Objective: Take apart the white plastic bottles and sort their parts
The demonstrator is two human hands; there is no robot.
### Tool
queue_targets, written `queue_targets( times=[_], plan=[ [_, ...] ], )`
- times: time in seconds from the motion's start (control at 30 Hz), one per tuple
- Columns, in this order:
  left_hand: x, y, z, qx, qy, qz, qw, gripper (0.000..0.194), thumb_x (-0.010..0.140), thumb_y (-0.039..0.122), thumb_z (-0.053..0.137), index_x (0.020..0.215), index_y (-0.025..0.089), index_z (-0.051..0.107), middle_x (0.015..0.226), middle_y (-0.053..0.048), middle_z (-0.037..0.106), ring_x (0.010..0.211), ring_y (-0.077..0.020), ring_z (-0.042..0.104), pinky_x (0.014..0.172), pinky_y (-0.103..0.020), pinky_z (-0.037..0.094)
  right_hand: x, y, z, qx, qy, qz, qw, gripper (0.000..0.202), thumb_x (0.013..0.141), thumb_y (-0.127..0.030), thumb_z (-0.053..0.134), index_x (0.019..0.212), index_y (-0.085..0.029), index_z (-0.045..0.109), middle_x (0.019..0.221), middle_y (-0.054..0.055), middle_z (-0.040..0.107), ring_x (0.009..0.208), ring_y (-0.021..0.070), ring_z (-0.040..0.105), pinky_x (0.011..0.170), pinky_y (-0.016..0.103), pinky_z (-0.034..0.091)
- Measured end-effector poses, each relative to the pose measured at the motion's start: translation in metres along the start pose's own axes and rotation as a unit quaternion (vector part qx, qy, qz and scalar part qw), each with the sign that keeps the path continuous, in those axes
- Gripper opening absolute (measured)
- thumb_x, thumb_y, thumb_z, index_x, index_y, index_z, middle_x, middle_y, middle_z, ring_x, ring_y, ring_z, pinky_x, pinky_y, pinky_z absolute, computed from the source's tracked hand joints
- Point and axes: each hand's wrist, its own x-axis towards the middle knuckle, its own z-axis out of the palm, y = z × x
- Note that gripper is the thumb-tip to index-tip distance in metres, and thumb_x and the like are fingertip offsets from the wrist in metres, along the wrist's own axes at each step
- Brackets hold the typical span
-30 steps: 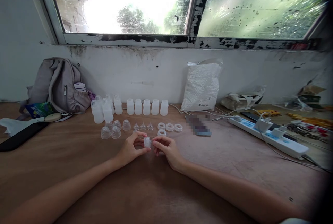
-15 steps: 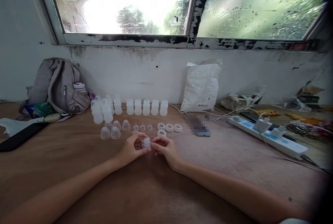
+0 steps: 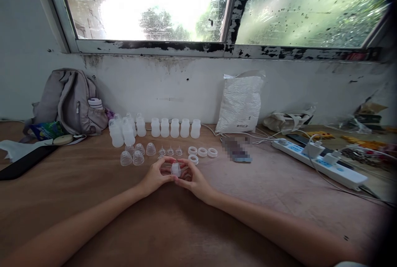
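Between my two hands is a small translucent baby bottle collar ring (image 3: 175, 170) with ribbed sides, tipped on its side. My left hand (image 3: 156, 177) grips it with thumb and fingers. My right hand (image 3: 197, 181) curves round it from the other side, thumb below and fingers above. Whether a nipple sits inside the ring is hidden by the fingers. Just beyond the hands stand several clear nipples (image 3: 170, 150). Several white collar rings (image 3: 202, 152) lie to their right. Clear dome caps (image 3: 138, 158) rest to the left.
Milky bottles (image 3: 174, 128) stand in a row near the wall, with capped bottles (image 3: 128, 132) to their left. A grey backpack (image 3: 66, 101), white bag (image 3: 240, 103), phone (image 3: 242, 159) and power strip (image 3: 319, 163) with cables lie about the table.
My right hand has shifted left, from fingertips at the ring's right side to thumb and fingers around it. The ring has turned slightly in my hands.
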Motion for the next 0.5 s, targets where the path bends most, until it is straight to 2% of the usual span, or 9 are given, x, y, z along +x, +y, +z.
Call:
queue_targets(
  times=[0.17, 0.33, 0.43, 0.5],
  plan=[
    [0.0, 0.0, -0.001, 0.006, -0.005, -0.008, 1.0, 0.047, 0.059, 0.029, 0.072, 0.1, 0.018, 0.05, 0.105, -0.006, 0.052, 0.081, -0.0179, 0.06, 0.075, -0.035, 0.049, 0.001, -0.002, 0.002, 0.014, 0.01, 0.006, 1.0, 0.04, 0.064, -0.033, 0.068, 0.096, -0.022, 0.047, 0.082, 0.0, 0.049, 0.065, 0.0099, 0.048, 0.051, 0.02, 0.043],
    [0.0, 0.0, 0.001, 0.025, 0.01, -0.004, 1.0, 0.039, 0.062, 0.028, 0.069, 0.095, 0.016, 0.052, 0.096, -0.005, 0.057, 0.085, -0.0173, 0.058, 0.077, -0.032, 0.049, 0.002, -0.006, -0.003, 0.05, 0.043, 0.007, 0.998, 0.04, 0.065, -0.034, 0.066, 0.096, -0.023, 0.044, 0.096, 0.003, 0.047, 0.068, 0.0121, 0.051, 0.042, 0.019, 0.043],
    [-0.003, 0.001, 0.003, 0.098, 0.023, 0.019, 0.995, 0.026, 0.068, 0.029, 0.063, 0.09, 0.017, 0.056, 0.094, -0.006, 0.057, 0.083, -0.0162, 0.057, 0.071, -0.028, 0.05, 0.0, -0.012, -0.023, -0.041, 0.065, -0.025, 0.997, 0.036, 0.068, -0.034, 0.062, 0.099, -0.023, 0.045, 0.098, 0.004, 0.049, 0.065, 0.0115, 0.052, 0.045, 0.021, 0.044],
    [-0.005, 0.003, 0.003, 0.151, 0.019, 0.047, 0.987, 0.02, 0.072, 0.03, 0.059, 0.087, 0.017, 0.059, 0.094, -0.005, 0.058, 0.083, -0.0159, 0.057, 0.069, -0.027, 0.05, -0.004, -0.015, -0.044, -0.164, 0.078, -0.064, 0.981, 0.037, 0.069, -0.032, 0.061, 0.102, -0.022, 0.048, 0.096, 0.004, 0.053, 0.066, 0.0127, 0.053, 0.052, 0.024, 0.046]
  ],
)
